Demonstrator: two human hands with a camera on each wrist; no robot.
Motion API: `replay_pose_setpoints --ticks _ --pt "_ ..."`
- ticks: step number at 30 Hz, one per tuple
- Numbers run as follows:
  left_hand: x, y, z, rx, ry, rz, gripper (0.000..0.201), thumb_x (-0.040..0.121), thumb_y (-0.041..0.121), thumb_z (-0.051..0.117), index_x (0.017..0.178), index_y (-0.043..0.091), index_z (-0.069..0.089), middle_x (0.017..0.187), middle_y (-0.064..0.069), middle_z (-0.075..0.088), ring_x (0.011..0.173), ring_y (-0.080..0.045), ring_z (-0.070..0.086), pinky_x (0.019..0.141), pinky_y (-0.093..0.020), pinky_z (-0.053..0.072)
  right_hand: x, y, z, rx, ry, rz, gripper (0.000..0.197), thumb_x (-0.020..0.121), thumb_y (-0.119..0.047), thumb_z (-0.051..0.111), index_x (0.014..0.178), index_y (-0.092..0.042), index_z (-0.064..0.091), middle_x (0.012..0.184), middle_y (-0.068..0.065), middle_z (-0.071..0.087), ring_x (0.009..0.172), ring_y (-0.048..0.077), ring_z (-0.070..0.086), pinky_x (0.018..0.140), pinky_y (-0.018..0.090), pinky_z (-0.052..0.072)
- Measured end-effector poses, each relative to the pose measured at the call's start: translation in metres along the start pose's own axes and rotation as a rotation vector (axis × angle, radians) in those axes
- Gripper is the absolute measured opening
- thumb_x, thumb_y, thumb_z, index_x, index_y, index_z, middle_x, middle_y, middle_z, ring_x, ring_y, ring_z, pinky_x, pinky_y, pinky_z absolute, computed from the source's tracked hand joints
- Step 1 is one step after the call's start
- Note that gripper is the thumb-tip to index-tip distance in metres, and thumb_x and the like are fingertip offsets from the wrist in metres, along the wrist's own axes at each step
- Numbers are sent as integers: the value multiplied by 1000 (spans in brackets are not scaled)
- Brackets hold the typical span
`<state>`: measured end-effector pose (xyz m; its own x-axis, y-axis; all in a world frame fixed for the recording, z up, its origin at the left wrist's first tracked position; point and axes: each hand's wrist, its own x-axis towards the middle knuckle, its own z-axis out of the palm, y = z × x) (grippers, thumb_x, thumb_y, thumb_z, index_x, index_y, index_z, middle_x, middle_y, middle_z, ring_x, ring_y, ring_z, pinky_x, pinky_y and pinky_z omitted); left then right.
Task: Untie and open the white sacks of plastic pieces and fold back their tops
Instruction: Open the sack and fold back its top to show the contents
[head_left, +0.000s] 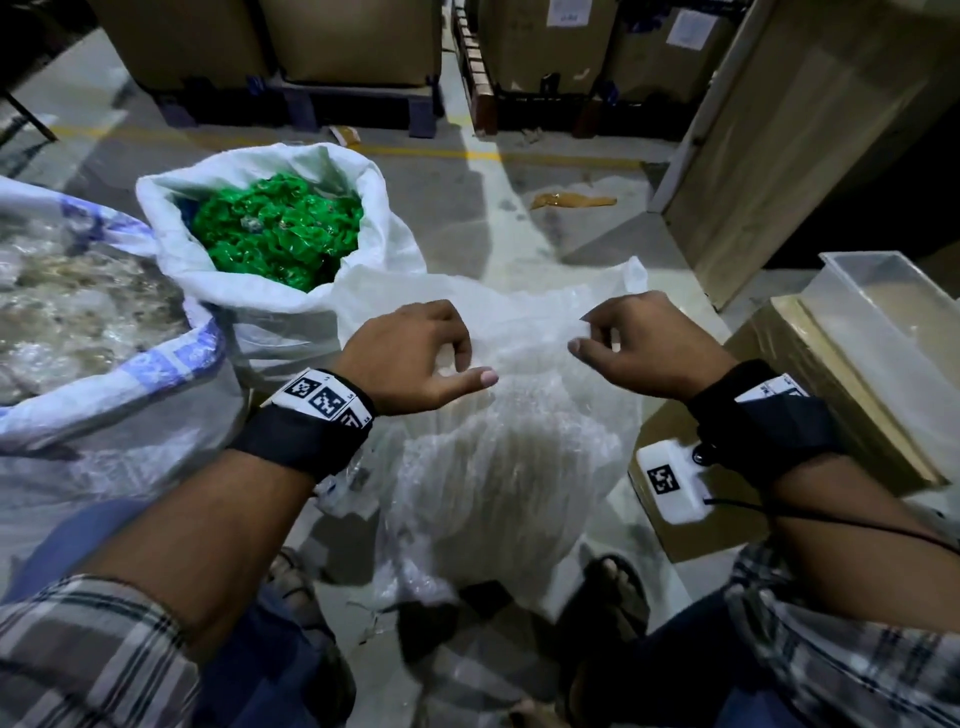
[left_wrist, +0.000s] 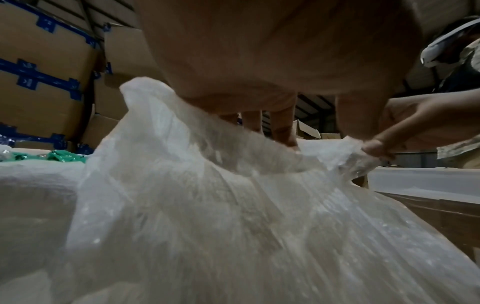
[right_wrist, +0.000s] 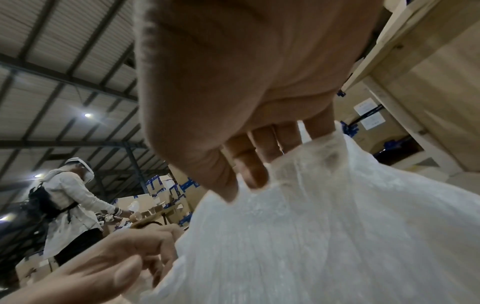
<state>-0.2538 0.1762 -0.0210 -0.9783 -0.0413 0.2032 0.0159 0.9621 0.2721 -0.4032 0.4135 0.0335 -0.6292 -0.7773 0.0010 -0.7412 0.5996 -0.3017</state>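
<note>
The white sack (head_left: 514, 457) stood on the floor directly in front of the person, its gathered top edge running left to right between the left hand (head_left: 410, 358) and right hand (head_left: 641, 345), each pinching that edge, equally near.

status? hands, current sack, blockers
Left hand and right hand both grip the top edge of the white sack, spreading it. Top not yet folded back. Green-filled sack beside already open. Nothing blocking.
</note>
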Motion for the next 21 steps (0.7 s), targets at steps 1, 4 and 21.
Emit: replay_pose_setpoints --ticks 1,4,21 --pt "1 0 0 14 14 16 42 83 74 51 79 34 62 95 17 58 86 -9 50 67 -30 43 1 -2 1 57 85 5 38 91 -36 66 64 -14 52 69 1 65 80 22 64 68 32 44" --pt "4 -2 -1 68 72 65 27 81 58 67 81 31 67 97 15 64 96 -16 53 79 -36 45 3 -15 6 167 215 -86 23 88 -33 72 88 -16 56 92 0 71 94 21 64 90 47 52" --pt "1 2 -15 181 225 68 24 74 22 63 97 29 56 84 5 65 75 -28 61 49 -32 43 24 -1 21 -255 -65 39 31 88 -36 67 97 -13 48 93 11 62 92 35 57 73 39 46"
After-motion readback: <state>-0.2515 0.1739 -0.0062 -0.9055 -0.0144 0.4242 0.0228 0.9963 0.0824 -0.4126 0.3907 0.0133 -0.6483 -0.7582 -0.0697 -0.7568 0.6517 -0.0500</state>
